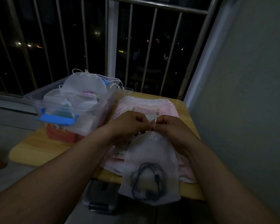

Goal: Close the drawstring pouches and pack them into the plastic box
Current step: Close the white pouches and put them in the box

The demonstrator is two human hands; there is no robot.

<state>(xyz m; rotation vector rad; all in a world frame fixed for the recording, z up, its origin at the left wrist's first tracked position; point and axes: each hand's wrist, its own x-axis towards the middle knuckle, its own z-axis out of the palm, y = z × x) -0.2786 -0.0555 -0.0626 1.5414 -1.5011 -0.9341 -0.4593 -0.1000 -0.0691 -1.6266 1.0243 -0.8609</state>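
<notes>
A white translucent drawstring pouch (150, 160) hangs at the table's near edge with a dark coiled cable inside. Its gathered neck sits just under my two hands. My left hand (129, 125) and my right hand (170, 126) meet above it, and each pinches the pouch's white drawstring. To the left stands the clear plastic box (102, 104) with blue latches, holding several white pouches (86, 84) whose cords spill over its rim.
The small wooden table (36, 147) carries a pink cloth (171, 107) with flat pink pouches on it. A red object (61, 135) lies under the box. A dark device (102, 196) sits below the table's front edge. Window bars stand behind, a wall on the right.
</notes>
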